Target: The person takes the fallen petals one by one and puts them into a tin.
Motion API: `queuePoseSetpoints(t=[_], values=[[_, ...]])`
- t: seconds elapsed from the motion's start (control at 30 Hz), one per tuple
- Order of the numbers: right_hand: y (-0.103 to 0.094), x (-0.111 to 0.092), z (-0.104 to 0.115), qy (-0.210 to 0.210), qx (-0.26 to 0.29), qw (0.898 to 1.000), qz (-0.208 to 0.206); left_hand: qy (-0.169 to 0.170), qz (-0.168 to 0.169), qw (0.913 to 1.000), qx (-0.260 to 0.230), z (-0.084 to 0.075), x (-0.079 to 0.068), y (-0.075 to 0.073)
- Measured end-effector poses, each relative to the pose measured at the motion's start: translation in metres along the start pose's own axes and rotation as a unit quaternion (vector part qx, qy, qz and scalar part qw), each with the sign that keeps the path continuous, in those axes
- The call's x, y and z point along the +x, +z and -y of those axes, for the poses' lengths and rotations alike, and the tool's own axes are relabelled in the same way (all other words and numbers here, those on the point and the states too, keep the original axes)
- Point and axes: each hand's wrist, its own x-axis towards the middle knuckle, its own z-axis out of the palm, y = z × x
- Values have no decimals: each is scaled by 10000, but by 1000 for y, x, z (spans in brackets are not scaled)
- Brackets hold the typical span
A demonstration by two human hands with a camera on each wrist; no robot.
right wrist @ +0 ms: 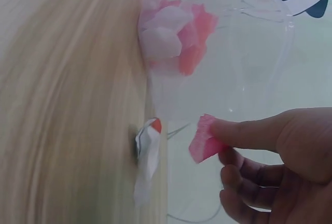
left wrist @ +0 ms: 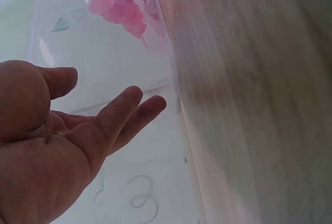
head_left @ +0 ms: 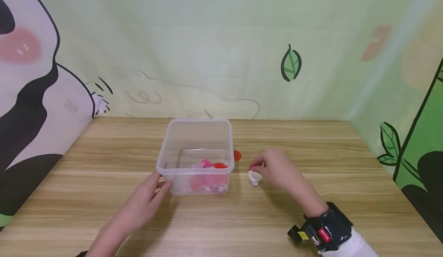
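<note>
My right hand [head_left: 277, 168] pinches a small pink petal [right wrist: 203, 146] between thumb and fingers, to the right of the clear plastic box [head_left: 199, 171]. Below it on the table lies a white petal [head_left: 255, 177], with a bit of orange-red beside it in the right wrist view. Pink, white and red petals [head_left: 209, 180] are heaped inside the box, toward its front right. At the box's front left corner is my left hand [head_left: 140, 203]; its thumb overlaps the corner, and its fingers extend loosely along the side in the left wrist view.
An orange-red petal [head_left: 237, 156] lies on the wooden table [head_left: 121, 145] just right of the box. Behind the table hangs a pale green printed backdrop [head_left: 221, 57] with leaves and a panda. A black camera mount [head_left: 327, 226] is strapped round the right wrist.
</note>
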Motion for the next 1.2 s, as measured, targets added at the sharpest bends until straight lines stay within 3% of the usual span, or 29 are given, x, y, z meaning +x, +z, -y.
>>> queuePoseSetpoints(t=[0.3,0.73,0.9,1.2], values=[[-5,-2,8,-426,412,9953,-766,-7,0,10000,-37,0,0,0],[-8,-7,18,-804,955,9755,-1813,-25,-24,10000,-8,0,0,0],[-9,-9,22,-1157,1111,9592,-2327,-84,-1,10000,-32,-1,0,1],[-7,-12,31,-2016,1520,9185,-3044,-73,-18,10000,-48,0,0,0]])
